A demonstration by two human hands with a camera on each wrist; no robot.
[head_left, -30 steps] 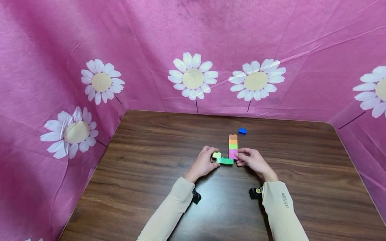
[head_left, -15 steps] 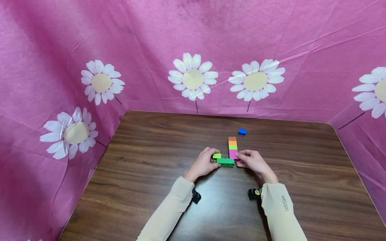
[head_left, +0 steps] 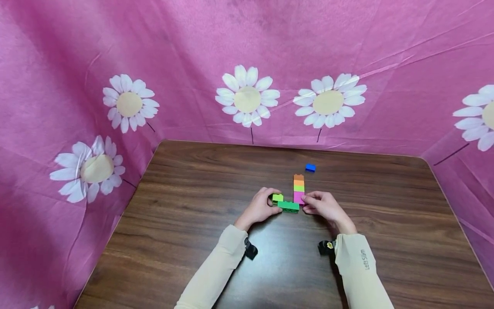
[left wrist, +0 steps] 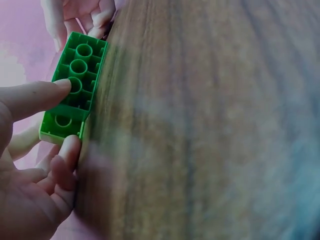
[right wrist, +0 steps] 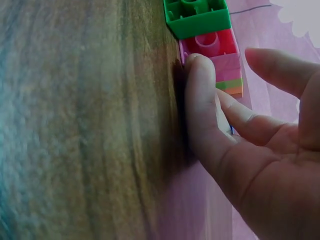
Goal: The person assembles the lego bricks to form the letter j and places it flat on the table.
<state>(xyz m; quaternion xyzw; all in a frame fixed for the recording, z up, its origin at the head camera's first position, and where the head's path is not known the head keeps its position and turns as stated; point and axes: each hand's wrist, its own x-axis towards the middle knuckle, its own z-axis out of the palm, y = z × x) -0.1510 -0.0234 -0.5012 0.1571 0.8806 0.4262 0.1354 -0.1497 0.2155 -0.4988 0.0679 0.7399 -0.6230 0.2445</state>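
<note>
My left hand [head_left: 260, 209] holds a long green brick [head_left: 288, 207] and a lime brick [head_left: 277, 198] beside it. In the left wrist view its thumb presses on the green brick's hollow underside [left wrist: 78, 66], and fingertips touch the lime brick's edge [left wrist: 60, 132]. Right of the green brick, a column of brown [head_left: 299, 177], orange, lime and pink bricks points away from me. With thumb and finger, my right hand [head_left: 324, 208] holds the pink brick [head_left: 299, 197] at the near end. The right wrist view shows that brick's open underside [right wrist: 210, 45] right against the green one.
A lone blue brick [head_left: 310, 168] lies beyond the column, toward the table's back edge. Behind the brown wood-grain table [head_left: 193, 180] hangs a pink cloth [head_left: 185, 51] with white flowers.
Over the second, the bricks have tilted so that the green brick's underside shows toward me and the column's far end sits slightly lower. Both hands keep nearly the same places.
</note>
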